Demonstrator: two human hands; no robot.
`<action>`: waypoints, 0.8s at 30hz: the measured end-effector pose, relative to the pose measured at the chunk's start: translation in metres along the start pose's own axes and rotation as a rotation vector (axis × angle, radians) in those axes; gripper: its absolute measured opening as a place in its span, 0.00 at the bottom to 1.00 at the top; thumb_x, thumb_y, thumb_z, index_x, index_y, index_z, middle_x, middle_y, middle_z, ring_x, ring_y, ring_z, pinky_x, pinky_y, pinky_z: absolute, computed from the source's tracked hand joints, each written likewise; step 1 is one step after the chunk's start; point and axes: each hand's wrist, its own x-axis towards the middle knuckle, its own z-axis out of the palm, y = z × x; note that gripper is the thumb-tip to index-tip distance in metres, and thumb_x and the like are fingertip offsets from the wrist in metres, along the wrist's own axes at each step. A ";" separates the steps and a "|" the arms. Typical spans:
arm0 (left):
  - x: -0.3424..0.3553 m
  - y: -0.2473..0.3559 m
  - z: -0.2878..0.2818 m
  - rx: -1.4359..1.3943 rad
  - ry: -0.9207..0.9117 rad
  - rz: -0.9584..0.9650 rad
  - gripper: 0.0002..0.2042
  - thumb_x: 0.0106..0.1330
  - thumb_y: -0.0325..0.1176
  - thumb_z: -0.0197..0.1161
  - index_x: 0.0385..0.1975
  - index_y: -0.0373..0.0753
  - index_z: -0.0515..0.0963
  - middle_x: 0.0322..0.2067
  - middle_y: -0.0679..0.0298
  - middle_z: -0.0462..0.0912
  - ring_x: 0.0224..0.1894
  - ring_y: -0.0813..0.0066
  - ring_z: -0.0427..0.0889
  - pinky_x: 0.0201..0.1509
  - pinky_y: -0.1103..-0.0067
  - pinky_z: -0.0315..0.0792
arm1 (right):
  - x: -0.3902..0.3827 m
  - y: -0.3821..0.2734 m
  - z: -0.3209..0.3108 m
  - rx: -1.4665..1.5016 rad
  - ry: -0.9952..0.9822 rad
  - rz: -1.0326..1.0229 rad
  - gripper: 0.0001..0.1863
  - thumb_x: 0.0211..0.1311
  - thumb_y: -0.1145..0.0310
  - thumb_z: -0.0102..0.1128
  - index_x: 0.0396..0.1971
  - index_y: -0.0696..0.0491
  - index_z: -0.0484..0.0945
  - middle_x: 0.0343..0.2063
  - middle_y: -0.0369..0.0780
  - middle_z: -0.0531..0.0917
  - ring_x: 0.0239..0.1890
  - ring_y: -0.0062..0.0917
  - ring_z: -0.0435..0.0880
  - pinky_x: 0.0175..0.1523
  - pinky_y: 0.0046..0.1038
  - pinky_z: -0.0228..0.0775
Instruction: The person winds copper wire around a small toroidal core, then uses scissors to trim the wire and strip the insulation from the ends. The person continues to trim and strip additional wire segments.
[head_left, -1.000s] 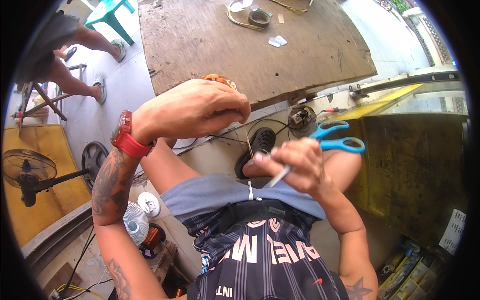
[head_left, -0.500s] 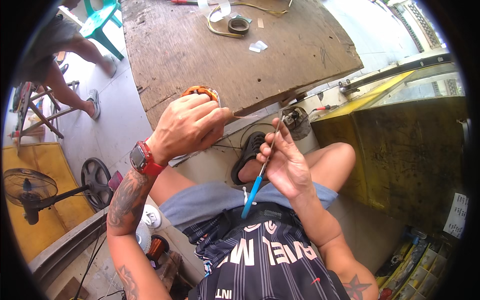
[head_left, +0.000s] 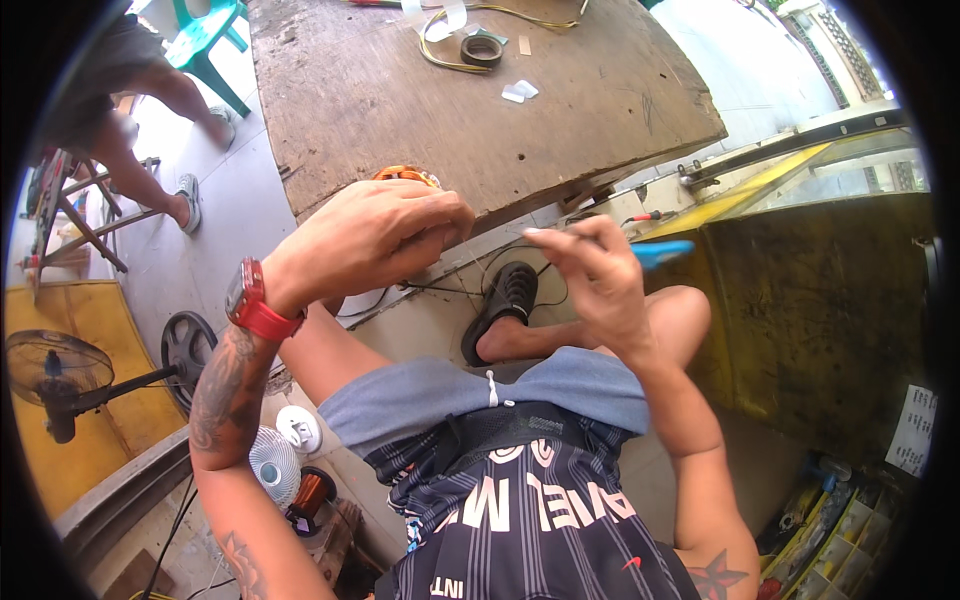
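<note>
My left hand (head_left: 375, 235), with a red watch on the wrist, is closed at the near edge of the wooden table. Beyond its knuckles shows part of an orange, copper-wound motor coil (head_left: 408, 175) with a pale rim; the hand hides the rest, and its curled fingers seem to grip it. To the right, my right hand (head_left: 603, 285) is raised with bent fingers. A blue-handled tool (head_left: 663, 254) sticks out behind that hand, pointing right and slightly blurred. The tool's metal shaft is hidden by the fingers.
On the wooden table (head_left: 440, 120) lie a black tape roll (head_left: 481, 50), a looped wire (head_left: 440, 62) and white scraps (head_left: 519, 91). A standing fan (head_left: 60, 370) is at left. A person's legs (head_left: 150, 190) are near a green chair (head_left: 208, 50). A dark yellow-edged panel (head_left: 800, 300) stands right.
My right hand has turned over, swinging the blue handle from pointing down toward my lap to pointing right. My left forearm has shifted slightly left. The coil shows less behind the left hand.
</note>
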 end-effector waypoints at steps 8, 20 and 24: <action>0.006 0.002 -0.013 -0.018 -0.131 0.051 0.07 0.75 0.32 0.61 0.47 0.39 0.80 0.39 0.57 0.85 0.46 0.53 0.85 0.53 0.63 0.77 | 0.023 -0.046 0.003 -0.556 0.185 -0.820 0.24 0.64 0.61 0.65 0.61 0.39 0.86 0.40 0.30 0.77 0.42 0.20 0.79 0.53 0.29 0.70; -0.003 0.003 0.013 0.142 0.216 0.045 0.08 0.68 0.30 0.67 0.44 0.41 0.80 0.33 0.60 0.83 0.38 0.57 0.85 0.43 0.66 0.78 | 0.020 -0.049 0.060 0.967 0.075 0.299 0.17 0.76 0.70 0.63 0.61 0.50 0.84 0.41 0.33 0.82 0.42 0.22 0.82 0.51 0.26 0.74; -0.003 -0.007 0.032 0.325 0.361 0.170 0.10 0.62 0.28 0.70 0.43 0.43 0.80 0.27 0.65 0.77 0.32 0.64 0.82 0.36 0.69 0.77 | -0.002 -0.053 0.049 1.795 0.049 0.652 0.21 0.81 0.67 0.59 0.69 0.50 0.74 0.42 0.33 0.84 0.41 0.21 0.82 0.50 0.27 0.74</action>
